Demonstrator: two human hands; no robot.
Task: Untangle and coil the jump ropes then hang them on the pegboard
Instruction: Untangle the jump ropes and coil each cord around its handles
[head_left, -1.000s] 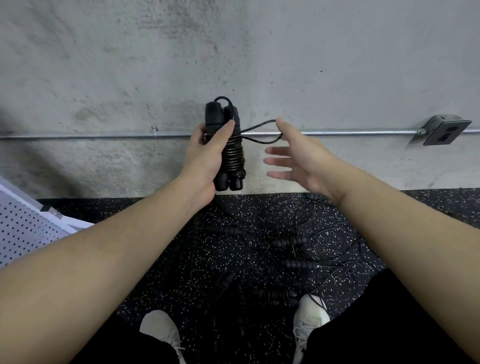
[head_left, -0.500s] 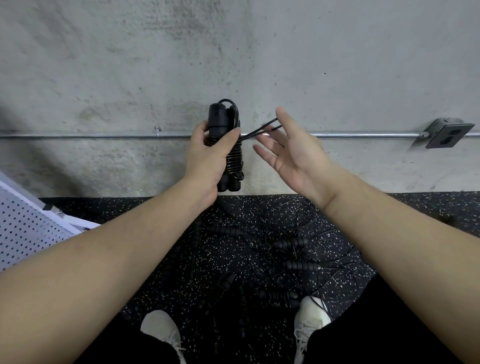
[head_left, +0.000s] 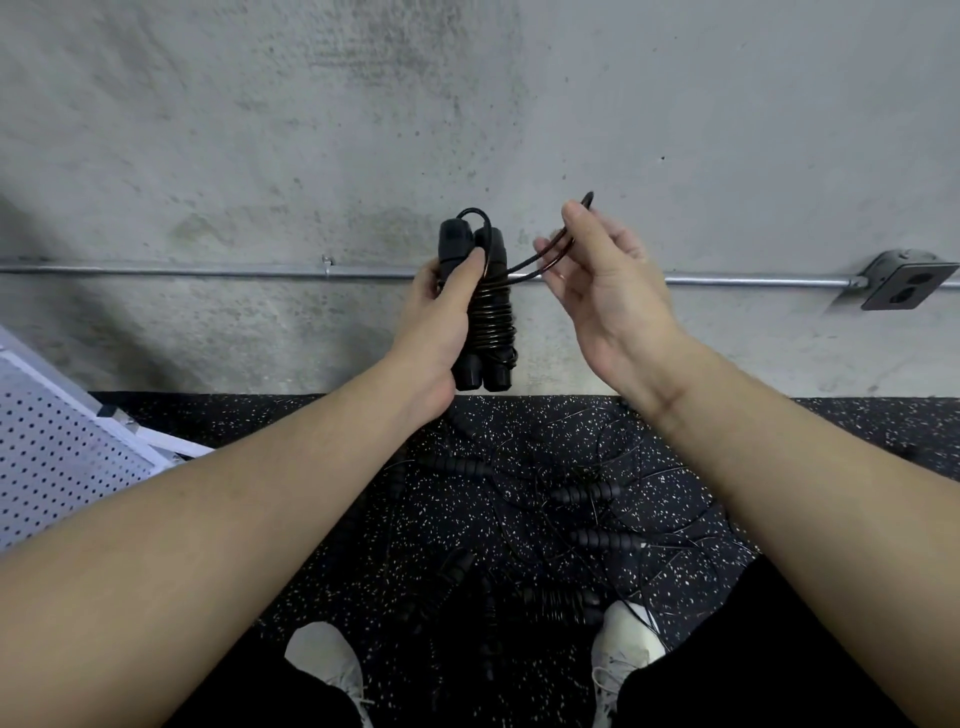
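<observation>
A: Status on the hands?

B: Left hand (head_left: 441, 317) grips the coiled jump rope (head_left: 485, 306) at frame centre, thumb pressed across the front of the two black handles. Handles stand upright side by side, cord wound around them in tight turns.

A: Right?

B: Right hand (head_left: 597, 280) sits just right of the bundle, palm toward the camera. Its thumb and fingers pinch the loose cord loop (head_left: 550, 254), which runs out from the top of the wraps and sticks up a little past the thumb tip.

A: Is the cord taut?

B: Slight bow in it, not pulled tight.

A: The other ropes?

B: Tangled ropes (head_left: 571, 519) lie in the lower centre of the frame on the black speckled floor (head_left: 322, 431), between and ahead of two white shoes (head_left: 628, 639). Several ribbed black handles with thin cords crossing over one another. Can't tell how many ropes.

A: Pegboard?

B: White pegboard (head_left: 57, 457) at the left edge, mid-height, tilted, with its lower edge on the floor. Well apart from both hands.

A: Background?

B: Concrete wall (head_left: 311, 130) fills the upper half. Metal conduit (head_left: 208, 271) runs horizontally across it behind the hands, into an outlet box (head_left: 904, 283) at the right edge.
</observation>
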